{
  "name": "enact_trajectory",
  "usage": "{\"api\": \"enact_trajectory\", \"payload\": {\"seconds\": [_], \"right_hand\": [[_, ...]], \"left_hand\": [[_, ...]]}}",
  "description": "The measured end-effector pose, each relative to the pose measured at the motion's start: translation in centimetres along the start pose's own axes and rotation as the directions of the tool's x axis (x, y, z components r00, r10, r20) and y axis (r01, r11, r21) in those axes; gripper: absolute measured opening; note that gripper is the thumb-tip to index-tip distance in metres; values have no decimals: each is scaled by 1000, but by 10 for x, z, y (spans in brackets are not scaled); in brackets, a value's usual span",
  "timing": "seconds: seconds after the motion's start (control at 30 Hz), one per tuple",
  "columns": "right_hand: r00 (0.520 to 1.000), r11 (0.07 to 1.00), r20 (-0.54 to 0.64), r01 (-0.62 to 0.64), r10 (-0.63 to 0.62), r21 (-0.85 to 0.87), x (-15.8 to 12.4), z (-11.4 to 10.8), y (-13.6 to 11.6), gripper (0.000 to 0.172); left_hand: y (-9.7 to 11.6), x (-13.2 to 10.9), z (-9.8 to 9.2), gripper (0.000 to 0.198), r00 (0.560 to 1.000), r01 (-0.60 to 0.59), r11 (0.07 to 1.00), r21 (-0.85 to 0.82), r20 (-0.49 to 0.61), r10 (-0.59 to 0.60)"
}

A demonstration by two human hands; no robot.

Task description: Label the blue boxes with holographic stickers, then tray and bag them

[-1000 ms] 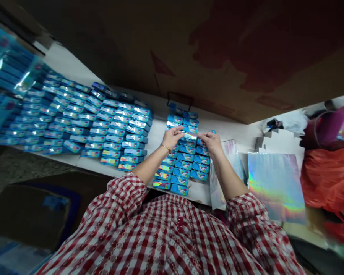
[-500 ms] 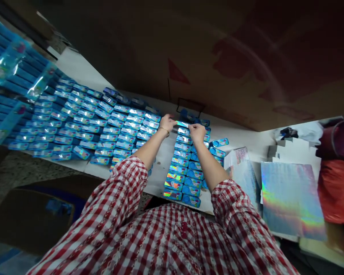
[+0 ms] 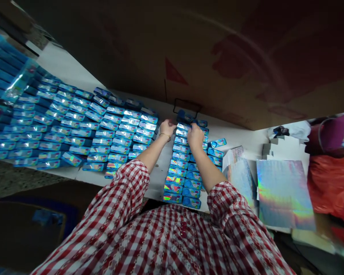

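My left hand [image 3: 166,129], with a thin bracelet at the wrist, has its fingers bent together at the left end of the top blue pack [image 3: 182,127]. My right hand [image 3: 195,137] is closed over the right end of that pack, hiding part of it. This pack heads a column of small blue packs [image 3: 178,164] with shiny, rainbow-reflecting faces. Beside it runs another column of blue packs [image 3: 192,183], with round designs and coloured print, partly covered by my right forearm.
Many rows of blue packs [image 3: 97,139] fill the white table [image 3: 156,179] on the left. A large brown carton [image 3: 218,68] walls off the far side. Rightward are loose blue packs [image 3: 218,143], a holographic sheet [image 3: 285,191], stacked white card [image 3: 286,149] and a red bag [image 3: 326,187].
Both hands held a shiny strip between them at the column's top. Now my right hand has moved lower over the top pack, and my left hand stays at its left end. The view shifted slightly.
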State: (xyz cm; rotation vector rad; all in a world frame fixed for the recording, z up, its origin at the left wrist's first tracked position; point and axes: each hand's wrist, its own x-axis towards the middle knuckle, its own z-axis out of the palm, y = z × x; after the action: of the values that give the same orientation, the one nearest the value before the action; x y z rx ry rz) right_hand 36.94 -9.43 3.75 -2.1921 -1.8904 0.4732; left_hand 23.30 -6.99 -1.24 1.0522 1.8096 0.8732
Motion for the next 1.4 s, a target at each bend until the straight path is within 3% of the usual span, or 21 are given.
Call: {"api": "enact_trajectory", "payload": {"seconds": [0.1,0.2,0.27,0.37,0.47,0.53,0.6,0.67,0.73,0.8,0.87,0.93,1.03,1.2,1.4], "right_hand": [[970,962,95,237,-226,-132,-8,-2,1,41],[957,950,130,276,-259,-142,-11,-8,12,43],[971,970,35,239,-238,-49,-15,-19,37,42],[956,968,-242,205,-165,148,-33,-49,106,39],[881,969,-472,114,3,219,-60,-81,191,33],[846,974,-528,48,77,220,-74,-95,238,30],[856,973,-511,48,77,227,-79,-98,270,29],[881,964,-471,84,47,253,-76,-93,286,29],[894,952,-447,105,37,288,-70,-84,291,29],[896,944,-441,107,44,312,-66,-74,292,30],[903,942,-427,114,34,316,-63,-68,292,31],[916,949,-401,132,-6,286,-62,-66,294,31],[933,973,-344,169,-107,156,-60,-71,298,34],[933,955,-209,273,-292,-116,-59,-86,301,36],[891,894,-148,397,-429,-206,-67,-88,312,32]], "left_hand": [[1,-4,-4,30,994,-108,985,137,48,102],[7,-8,-12,33,983,-176,946,271,94,156],[15,-14,-16,33,979,-201,930,308,54,194],[37,-35,-6,31,933,-359,892,275,88,349],[68,-75,30,30,819,-553,801,232,328,471],[88,-107,65,29,698,-656,718,232,547,461],[105,-133,107,32,597,-735,631,249,680,426],[116,-149,149,31,548,-765,579,283,758,353],[120,-155,187,26,572,-728,589,351,785,238],[118,-152,218,24,623,-653,616,441,775,106],[114,-146,238,25,656,-597,618,512,755,8],[112,-139,250,25,663,-594,597,540,749,-18],[111,-130,254,26,665,-571,637,519,747,-13],[110,-131,248,16,722,-289,916,279,692,17],[109,-143,243,11,712,-49,995,85,702,-25]]}}
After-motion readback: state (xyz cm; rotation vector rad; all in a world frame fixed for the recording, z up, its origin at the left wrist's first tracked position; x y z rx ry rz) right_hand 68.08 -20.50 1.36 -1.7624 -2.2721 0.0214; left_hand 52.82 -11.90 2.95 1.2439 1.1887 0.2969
